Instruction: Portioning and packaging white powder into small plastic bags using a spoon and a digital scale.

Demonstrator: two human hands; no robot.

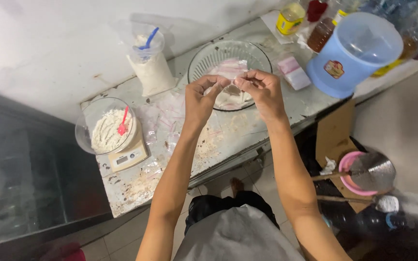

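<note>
Plastic bag (pixel 228 72) pinched — left hand (pixel 200 99), right hand (pixel 263 89).

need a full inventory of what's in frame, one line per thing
small clear bag: 1, clear with pink strip, pinched between both hands over the glass bowl
glass bowl: 1, clear, back of counter, holds more small bags
bowl of white powder: 1, clear, on the scale, red spoon in it
scale: 1, cream, left of counter
bag of white powder: 1, clear, blue spoon inside, against the wall
loose clear bags: several, on the counter
blue lidded container: 1, right end
bottles: several, back right
counter: 1, white, stained
left hand: 1, pinching the bag
right hand: 1, pinching the bag
</note>
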